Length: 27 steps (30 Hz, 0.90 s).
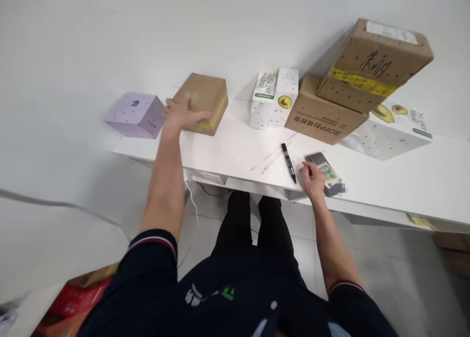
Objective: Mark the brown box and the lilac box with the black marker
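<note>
Brown cardboard makes up the taped box [207, 95] standing on the left part of the white surface [238, 148], nearer its back edge than its front. The left hand [179, 113] lies on the near left side of this box, its grip spread, the thumb pointing right across the cardboard. Just beside the hand, a speckled purple box [134, 113] stands by the surface's left end. The right hand [313, 180] is at the front edge, right of the middle, with its fingers curled; whether that grip pinches anything, I cannot tell. It overlaps the near left side of a phone [318, 159] with a green banknote [328, 171] on it. Left of this hand, a black marker [288, 162] lies slantwise, one end close to the front edge. Along the back edge, right of the middle, stand two narrow white cartons [283, 100], then a printed brown carton [316, 119] beneath a tilted, yellow-taped parcel [378, 63], and a larger white carton [389, 134] towards the right end.
</note>
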Tool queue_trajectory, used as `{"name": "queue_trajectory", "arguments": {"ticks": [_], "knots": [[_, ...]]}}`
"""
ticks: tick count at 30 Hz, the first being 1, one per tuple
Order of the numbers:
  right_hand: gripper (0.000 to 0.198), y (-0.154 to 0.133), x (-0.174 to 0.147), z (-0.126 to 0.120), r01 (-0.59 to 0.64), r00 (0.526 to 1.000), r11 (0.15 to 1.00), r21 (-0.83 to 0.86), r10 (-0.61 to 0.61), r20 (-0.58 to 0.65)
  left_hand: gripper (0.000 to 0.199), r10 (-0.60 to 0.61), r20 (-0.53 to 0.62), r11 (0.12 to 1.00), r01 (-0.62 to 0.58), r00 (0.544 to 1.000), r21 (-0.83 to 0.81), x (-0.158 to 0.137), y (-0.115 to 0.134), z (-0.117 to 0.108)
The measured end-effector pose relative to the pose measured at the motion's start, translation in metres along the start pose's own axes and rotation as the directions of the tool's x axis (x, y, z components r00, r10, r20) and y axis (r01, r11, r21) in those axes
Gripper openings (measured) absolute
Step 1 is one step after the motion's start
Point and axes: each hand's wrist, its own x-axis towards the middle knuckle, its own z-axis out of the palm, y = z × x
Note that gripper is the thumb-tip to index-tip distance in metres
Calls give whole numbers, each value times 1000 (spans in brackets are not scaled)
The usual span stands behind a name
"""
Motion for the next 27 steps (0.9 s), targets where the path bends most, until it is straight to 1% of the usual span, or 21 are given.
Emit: {"name": "queue_trajectory", "arguments": {"ticks": [4,8,11,14,16,18,20,21,22,24,26,27], "knots": [[37,1,0,0,11,1000,1000,8,-11,2,109,-23,-89,1000,21,996,-15,-85,14,23],[36,4,1,0,9,1000,1000,20,-9,18,108,-8,-175,1000,4,985,-24,-164,24,48],[35,7,1,0,3,1000,1000,30,-4,22,107,33,-220,999,-39,975,-21,-206,33,63],[34,8,2,0,-2,1000,999,50,1,21,108,97,-230,993,-110,968,-41,-234,36,70],[34,8,2,1,-6,1000,998,60,5,15,103,147,-236,979,-174,961,-101,-244,31,72],[34,7,2,1,-5,1000,997,73,4,5,93,173,-285,944,-241,943,-226,-246,21,73],[34,8,2,1,-8,1000,997,75,8,4,80,131,-352,869,-279,927,-410,-239,9,76],[34,8,2,1,-12,1000,997,70,12,8,75,86,-366,811,-279,927,-515,-234,4,79],[34,8,2,0,-14,1000,998,60,14,13,70,35,-351,739,-260,936,-621,-228,0,83],[34,7,2,0,-11,1000,999,33,10,22,63,-38,-249,561,-186,968,-806,-215,-5,92],[34,7,2,-1,-11,999,1000,16,11,31,56,-46,-149,402,-118,988,-908,-205,-3,101],[35,6,2,-2,-15,999,1000,14,14,36,53,-42,-126,351,-103,991,-931,-202,-1,106]]}}
